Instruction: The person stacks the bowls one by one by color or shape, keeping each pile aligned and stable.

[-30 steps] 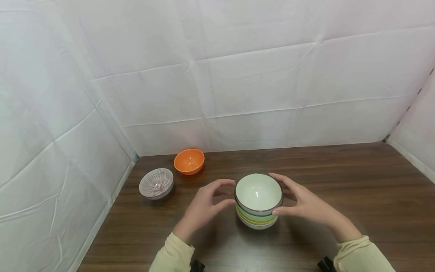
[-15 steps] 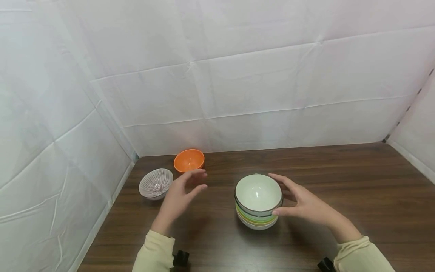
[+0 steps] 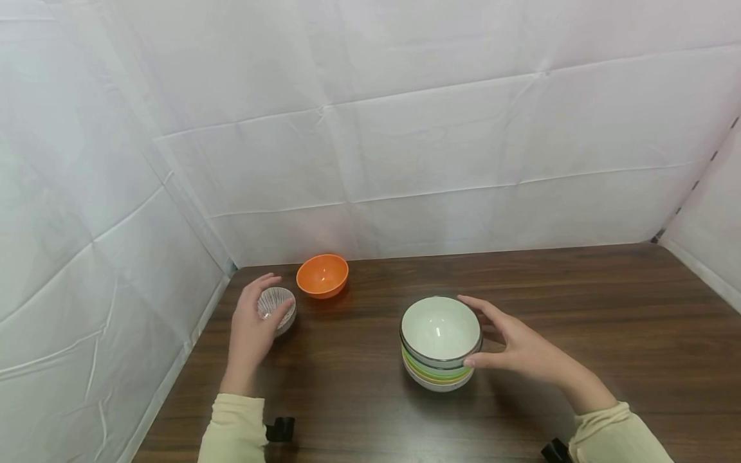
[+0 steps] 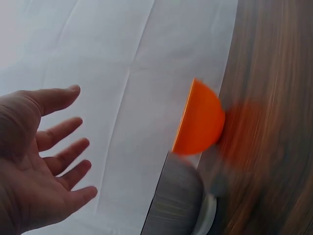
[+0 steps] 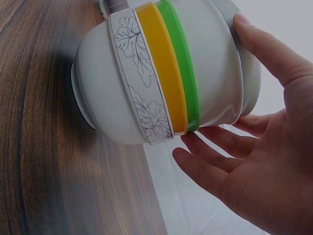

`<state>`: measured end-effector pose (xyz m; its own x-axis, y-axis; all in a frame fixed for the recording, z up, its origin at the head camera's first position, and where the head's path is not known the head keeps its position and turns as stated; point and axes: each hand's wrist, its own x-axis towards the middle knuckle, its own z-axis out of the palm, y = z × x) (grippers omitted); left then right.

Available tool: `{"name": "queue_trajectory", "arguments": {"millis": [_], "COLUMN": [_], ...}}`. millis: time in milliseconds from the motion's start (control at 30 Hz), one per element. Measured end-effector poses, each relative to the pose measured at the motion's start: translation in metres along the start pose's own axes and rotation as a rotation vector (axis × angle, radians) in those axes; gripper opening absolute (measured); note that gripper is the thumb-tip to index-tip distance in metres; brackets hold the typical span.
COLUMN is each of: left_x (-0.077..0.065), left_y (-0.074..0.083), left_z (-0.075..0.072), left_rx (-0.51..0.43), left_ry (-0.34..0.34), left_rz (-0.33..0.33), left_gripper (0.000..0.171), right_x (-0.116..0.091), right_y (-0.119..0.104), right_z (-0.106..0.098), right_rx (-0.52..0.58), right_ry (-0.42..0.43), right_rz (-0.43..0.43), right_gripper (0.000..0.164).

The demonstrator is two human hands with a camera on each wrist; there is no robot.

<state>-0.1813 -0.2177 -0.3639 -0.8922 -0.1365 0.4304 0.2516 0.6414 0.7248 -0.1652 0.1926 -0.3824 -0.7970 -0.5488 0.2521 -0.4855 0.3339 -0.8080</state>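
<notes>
My left hand (image 3: 253, 328), fingers spread and holding nothing, is over the near left side of a striped bowl (image 3: 283, 308), partly hiding it. In the left wrist view, the hand (image 4: 46, 161) is apart from the bowl's dark grey outer side (image 4: 176, 196). My right hand (image 3: 515, 341) rests against the right side of a stack of several bowls (image 3: 440, 331), its thumb near the rim of the top pale bowl. In the right wrist view, the stack shows a leaf-patterned white bowl (image 5: 142, 78) below, then yellow (image 5: 164, 68) and green (image 5: 181, 63) bands, then white bowls.
An orange bowl (image 3: 322, 276) stands near the table's back edge, just behind and right of the striped bowl. The brown wooden table (image 3: 579, 296) is bordered by white cloth walls (image 3: 434, 141) at the back and both sides.
My left hand has left the stack's left side and moved left, past the orange bowl, to the striped bowl. My right hand and the stack have stayed in place.
</notes>
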Motion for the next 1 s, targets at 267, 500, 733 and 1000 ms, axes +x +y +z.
{"name": "queue_trajectory", "arguments": {"millis": [267, 500, 733, 1000], "left_x": [0.001, 0.0, 0.001, 0.0], "left_y": [-0.012, -0.018, -0.027, -0.035], "left_z": [-0.018, -0.025, -0.025, -0.018], "left_rx": [0.071, 0.091, 0.144, 0.184], "left_ry": [0.008, -0.018, -0.121, -0.267], "left_rz": [-0.075, -0.131, -0.2, -0.277], "left_gripper": [0.048, 0.055, 0.066, 0.093], "right_x": [0.0, -0.001, -0.001, -0.001], "right_y": [0.0, 0.0, 0.001, 0.001], "right_z": [-0.001, -0.002, -0.002, -0.002], "right_rx": [-0.004, -0.003, -0.007, -0.007], "right_ry": [-0.003, 0.003, 0.001, -0.001], "right_rz": [-0.001, 0.007, 0.012, 0.01], "right_gripper": [0.085, 0.085, 0.085, 0.085]}}
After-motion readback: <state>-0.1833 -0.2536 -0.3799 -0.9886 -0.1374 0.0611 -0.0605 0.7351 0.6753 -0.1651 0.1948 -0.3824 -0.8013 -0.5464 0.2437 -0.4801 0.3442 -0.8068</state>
